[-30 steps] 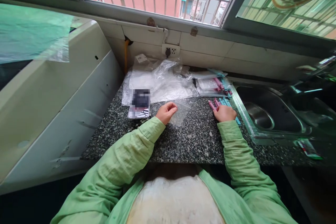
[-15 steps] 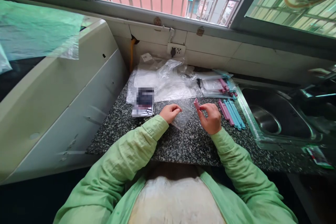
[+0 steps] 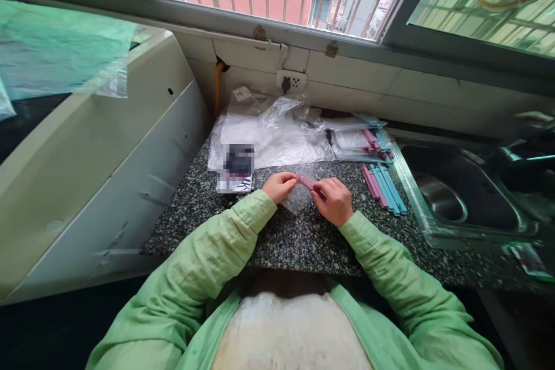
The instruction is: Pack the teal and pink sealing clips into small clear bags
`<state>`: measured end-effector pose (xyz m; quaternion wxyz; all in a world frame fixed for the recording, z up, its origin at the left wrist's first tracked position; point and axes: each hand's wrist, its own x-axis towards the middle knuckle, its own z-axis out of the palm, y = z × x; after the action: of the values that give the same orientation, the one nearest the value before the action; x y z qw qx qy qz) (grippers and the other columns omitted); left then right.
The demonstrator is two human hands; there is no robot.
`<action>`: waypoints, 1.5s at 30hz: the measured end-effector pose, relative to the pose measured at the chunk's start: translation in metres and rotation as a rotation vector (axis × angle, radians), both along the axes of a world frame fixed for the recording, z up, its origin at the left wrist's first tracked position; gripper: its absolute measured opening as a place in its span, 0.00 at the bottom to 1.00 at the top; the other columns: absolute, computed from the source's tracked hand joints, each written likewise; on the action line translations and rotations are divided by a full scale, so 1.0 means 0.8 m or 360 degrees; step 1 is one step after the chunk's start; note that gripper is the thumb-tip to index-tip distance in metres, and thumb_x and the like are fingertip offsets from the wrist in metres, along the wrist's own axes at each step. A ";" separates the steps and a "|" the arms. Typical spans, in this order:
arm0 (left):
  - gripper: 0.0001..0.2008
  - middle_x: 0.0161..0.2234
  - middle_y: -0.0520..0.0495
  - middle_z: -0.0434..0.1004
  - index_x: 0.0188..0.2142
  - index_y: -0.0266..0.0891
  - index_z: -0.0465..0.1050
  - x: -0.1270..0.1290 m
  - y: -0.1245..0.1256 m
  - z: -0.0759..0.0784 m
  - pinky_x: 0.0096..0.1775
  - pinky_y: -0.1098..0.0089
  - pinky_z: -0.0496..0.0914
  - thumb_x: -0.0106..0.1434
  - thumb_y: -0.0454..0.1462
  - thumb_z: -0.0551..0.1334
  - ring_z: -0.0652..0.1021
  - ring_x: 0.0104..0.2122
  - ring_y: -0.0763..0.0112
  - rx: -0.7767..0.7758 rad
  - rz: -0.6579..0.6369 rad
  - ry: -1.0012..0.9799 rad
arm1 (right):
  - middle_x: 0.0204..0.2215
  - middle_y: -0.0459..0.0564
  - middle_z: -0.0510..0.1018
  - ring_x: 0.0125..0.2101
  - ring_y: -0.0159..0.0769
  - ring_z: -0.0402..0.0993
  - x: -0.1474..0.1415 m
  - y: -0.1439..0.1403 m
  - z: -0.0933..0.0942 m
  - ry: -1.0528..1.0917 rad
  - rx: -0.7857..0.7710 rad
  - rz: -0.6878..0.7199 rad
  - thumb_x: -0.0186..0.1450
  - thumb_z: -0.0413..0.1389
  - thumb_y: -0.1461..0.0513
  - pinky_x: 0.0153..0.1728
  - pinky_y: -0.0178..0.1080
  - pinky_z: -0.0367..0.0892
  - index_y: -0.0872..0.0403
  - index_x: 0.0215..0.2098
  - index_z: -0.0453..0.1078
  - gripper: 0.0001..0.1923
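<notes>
I see my left hand [image 3: 280, 186] pinching the small clear plastic bag [image 3: 299, 199] steady on the speckled granite desk [image 3: 303, 237] so my right hand [image 3: 335, 201], closed on a slim pink plastic stick [image 3: 309, 183], meets its mouth.

Both hands [image 3: 280, 186] [image 3: 335, 201] close (fingers pinched)

1. We see a small clear plastic bag [image 3: 298, 199] lying flat on the speckled counter, pinched at its upper edge.
2. A slim pink clip stick [image 3: 307, 181] angles across the bag's top.
</notes>
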<state>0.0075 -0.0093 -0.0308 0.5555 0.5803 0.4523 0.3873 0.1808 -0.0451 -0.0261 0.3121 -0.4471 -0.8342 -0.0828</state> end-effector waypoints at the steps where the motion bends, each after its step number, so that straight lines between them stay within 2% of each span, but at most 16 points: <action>1: 0.10 0.12 0.58 0.55 0.27 0.32 0.72 0.000 -0.001 0.001 0.20 0.76 0.53 0.50 0.36 0.55 0.57 0.14 0.81 -0.0028 -0.0002 -0.0022 | 0.26 0.49 0.73 0.29 0.35 0.64 0.001 0.000 -0.001 -0.0013 -0.0003 -0.0010 0.59 0.51 0.62 0.33 0.37 0.60 0.55 0.30 0.66 0.05; 5: 0.09 0.12 0.59 0.54 0.28 0.32 0.70 0.001 -0.003 0.005 0.19 0.76 0.51 0.50 0.35 0.53 0.55 0.14 0.82 -0.0162 -0.0040 -0.0049 | 0.27 0.49 0.73 0.30 0.35 0.64 0.002 0.000 -0.003 -0.0050 -0.0005 -0.0026 0.59 0.51 0.61 0.33 0.37 0.60 0.55 0.31 0.66 0.06; 10: 0.07 0.14 0.59 0.56 0.25 0.34 0.67 0.001 -0.004 0.010 0.20 0.76 0.53 0.48 0.37 0.56 0.58 0.15 0.82 -0.0083 -0.0083 -0.0043 | 0.28 0.50 0.73 0.32 0.35 0.64 0.003 0.000 -0.006 -0.0104 -0.0003 -0.0027 0.60 0.50 0.61 0.34 0.37 0.60 0.55 0.34 0.67 0.07; 15: 0.16 0.14 0.58 0.55 0.20 0.35 0.63 0.001 -0.005 0.010 0.18 0.75 0.53 0.50 0.47 0.56 0.58 0.15 0.81 -0.0084 -0.0078 0.0017 | 0.27 0.49 0.73 0.30 0.34 0.63 0.001 -0.002 -0.005 -0.0175 0.0028 -0.0005 0.60 0.50 0.61 0.33 0.37 0.59 0.54 0.34 0.68 0.07; 20: 0.19 0.13 0.57 0.56 0.19 0.36 0.61 0.003 -0.004 0.004 0.18 0.75 0.53 0.50 0.51 0.54 0.58 0.14 0.81 -0.0082 -0.0081 -0.0005 | 0.27 0.49 0.72 0.31 0.34 0.63 -0.001 -0.005 -0.001 -0.0156 0.0011 0.0017 0.60 0.50 0.61 0.34 0.37 0.59 0.54 0.32 0.67 0.06; 32: 0.20 0.14 0.56 0.55 0.19 0.37 0.60 0.002 -0.004 -0.004 0.20 0.74 0.53 0.52 0.51 0.48 0.58 0.17 0.79 0.0142 -0.0102 0.0173 | 0.23 0.48 0.69 0.27 0.33 0.61 0.000 -0.006 0.000 -0.0103 0.0098 0.0026 0.59 0.51 0.58 0.31 0.36 0.58 0.54 0.27 0.66 0.08; 37: 0.20 0.15 0.56 0.54 0.19 0.37 0.60 0.004 -0.007 -0.003 0.21 0.74 0.53 0.52 0.51 0.48 0.58 0.18 0.78 0.0152 -0.0102 0.0182 | 0.19 0.46 0.66 0.24 0.31 0.59 -0.001 -0.008 0.001 -0.0160 0.0193 -0.0008 0.59 0.51 0.57 0.27 0.35 0.55 0.54 0.22 0.65 0.11; 45: 0.18 0.15 0.55 0.55 0.18 0.37 0.60 0.005 -0.009 0.003 0.22 0.74 0.55 0.54 0.47 0.50 0.59 0.19 0.77 0.0152 -0.0055 0.0172 | 0.18 0.45 0.67 0.22 0.29 0.60 -0.002 -0.009 0.001 -0.0058 0.0199 0.0044 0.59 0.51 0.58 0.25 0.33 0.56 0.54 0.23 0.66 0.10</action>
<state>0.0114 -0.0163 -0.0287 0.5086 0.6339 0.4524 0.3671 0.1794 -0.0526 -0.0250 0.3252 -0.4135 -0.8391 -0.1385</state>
